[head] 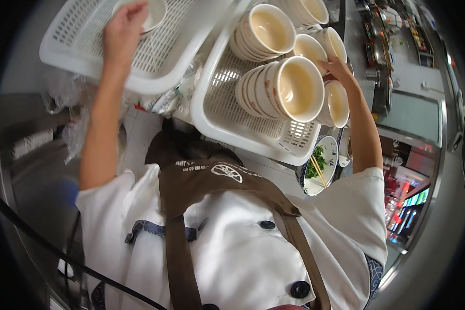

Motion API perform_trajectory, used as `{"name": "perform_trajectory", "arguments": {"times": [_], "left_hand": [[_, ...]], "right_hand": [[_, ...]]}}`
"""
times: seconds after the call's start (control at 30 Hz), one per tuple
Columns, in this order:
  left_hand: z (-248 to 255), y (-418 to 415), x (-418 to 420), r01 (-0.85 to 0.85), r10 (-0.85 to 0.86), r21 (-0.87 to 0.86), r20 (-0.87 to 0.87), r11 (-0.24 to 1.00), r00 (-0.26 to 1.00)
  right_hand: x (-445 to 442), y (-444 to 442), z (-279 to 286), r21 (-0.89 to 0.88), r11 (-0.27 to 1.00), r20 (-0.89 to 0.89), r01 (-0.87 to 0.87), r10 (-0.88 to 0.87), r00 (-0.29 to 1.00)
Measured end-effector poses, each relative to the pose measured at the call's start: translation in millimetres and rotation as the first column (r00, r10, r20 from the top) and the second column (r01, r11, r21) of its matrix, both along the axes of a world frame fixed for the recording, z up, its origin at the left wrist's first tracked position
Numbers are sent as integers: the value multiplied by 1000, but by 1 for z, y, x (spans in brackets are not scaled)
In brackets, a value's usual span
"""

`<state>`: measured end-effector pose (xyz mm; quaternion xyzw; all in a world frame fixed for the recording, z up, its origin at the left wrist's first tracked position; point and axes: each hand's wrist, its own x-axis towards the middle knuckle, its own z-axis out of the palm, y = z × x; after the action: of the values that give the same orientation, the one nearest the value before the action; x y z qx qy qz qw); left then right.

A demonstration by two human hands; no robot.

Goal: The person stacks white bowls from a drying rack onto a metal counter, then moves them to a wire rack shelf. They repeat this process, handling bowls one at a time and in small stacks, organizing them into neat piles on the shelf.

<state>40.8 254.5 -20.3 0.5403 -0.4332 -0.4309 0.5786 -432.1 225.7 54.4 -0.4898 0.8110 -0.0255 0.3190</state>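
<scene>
My left hand [130,25] is at a white bowl [154,15] in the left white plastic basket [77,64], its fingers at the rim; whether they grip it is hard to tell. In the right white plastic basket [252,141] stand several stacks of white bowls, cream-coloured inside, some with reddish marks outside. The nearest stack [261,91] leans with its mouth towards me. At the right side, my right hand [335,69] reaches among the stacks, touching a bowl [309,50] and lying just above another stack [338,104]. Its fingertips are partly hidden between the bowls.
A blue-and-white bowl [321,166] with chopped greens [317,161] and chopsticks [318,172] stands right of the right basket, close to my right arm. Clear plastic bags [68,91] hang below the left basket. Pans and containers [379,37] line a steel counter farther right.
</scene>
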Motion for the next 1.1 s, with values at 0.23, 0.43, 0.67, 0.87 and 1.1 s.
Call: {"name": "perform_trajectory", "arguments": {"times": [0.23,0.43,0.67,0.87,1.1], "left_hand": [[-3,-32,47,-109,64,15,731,994,680],[-16,-55,53,-123,20,80,754,989,656],[-27,-61,65,1,-134,208,625,978,769],[-32,-68,69,-24,-144,251,628,968,765],[-67,-94,85,83,-277,442,395,893,876]], "right_hand": [[66,43,25,-428,775,-12,-465,510,860],[99,67,24,-188,715,-337,-673,596,728],[104,83,35,-410,720,-354,-559,439,825],[48,67,35,-578,812,394,80,192,899],[-14,16,-1,-486,873,-5,43,-52,999]]}}
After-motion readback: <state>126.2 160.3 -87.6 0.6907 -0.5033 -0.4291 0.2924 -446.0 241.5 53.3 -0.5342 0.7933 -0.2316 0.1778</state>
